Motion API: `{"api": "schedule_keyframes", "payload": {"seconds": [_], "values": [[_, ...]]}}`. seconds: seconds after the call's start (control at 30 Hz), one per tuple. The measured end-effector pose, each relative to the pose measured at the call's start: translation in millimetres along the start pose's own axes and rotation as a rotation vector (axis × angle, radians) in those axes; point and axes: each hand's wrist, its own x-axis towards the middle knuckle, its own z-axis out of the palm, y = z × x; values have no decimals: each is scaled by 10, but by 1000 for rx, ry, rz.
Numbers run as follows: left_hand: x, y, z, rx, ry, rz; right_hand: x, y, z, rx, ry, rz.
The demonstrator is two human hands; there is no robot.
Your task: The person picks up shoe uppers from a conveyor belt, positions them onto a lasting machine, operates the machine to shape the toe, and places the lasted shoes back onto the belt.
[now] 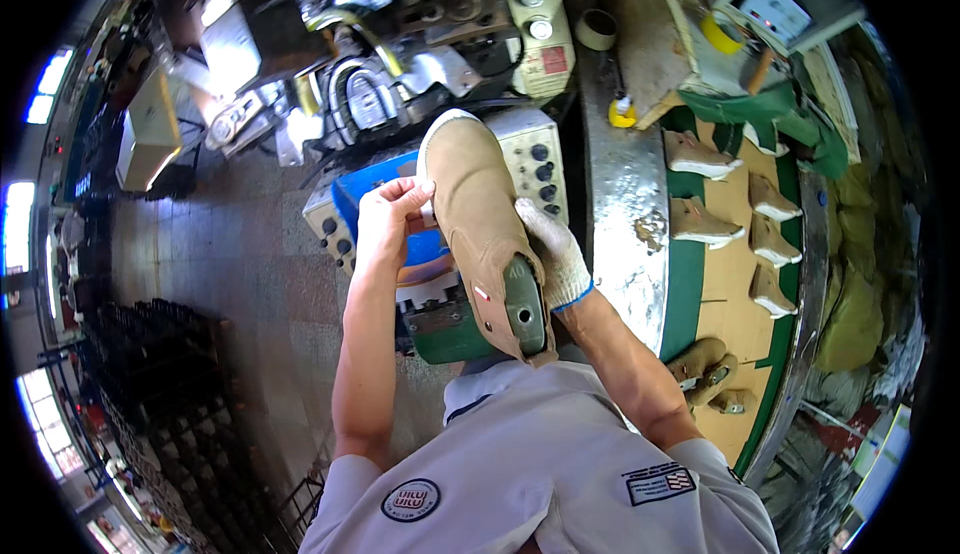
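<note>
A tan shoe upper (468, 189) on a green last (522, 304) is held up in front of me, its pale-edged toe pointing away and its heel toward my body. My bare left hand (392, 216) is closed in a pinch at the upper's left edge, near the forefoot; a small pale bit shows beside the fingertips. My right hand (556, 254), in a white knitted glove with a blue cuff, grips the right side near the shoe's opening. Its fingers are partly hidden behind the shoe. Below the shoe is a machine with a blue front (375, 186).
Metal clamps and forming parts (370, 94) of the machine stand just beyond the toe. Control knobs (542, 169) flank it. At right, a conveyor (725, 284) carries several tan uppers (705, 222), next to a worn metal ledge (627, 224). Dark racks (165, 384) stand at left.
</note>
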Motion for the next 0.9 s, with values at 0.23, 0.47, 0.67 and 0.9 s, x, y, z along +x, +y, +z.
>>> {"api": "schedule_keyframes", "payload": {"seconds": [0.23,0.47,0.67,0.9], "values": [[92,111,-531,-197,273,183,738,269,587,-209,67,-81],[245,252,-644,-192,342,404,1441,373,791,-196,18,-193],[238,41,-430,-6,321,175,1730,461,704,-305,36,-300],[360,-107,-463,-393,164,118,1833,523,653,-262,6,-290]]}}
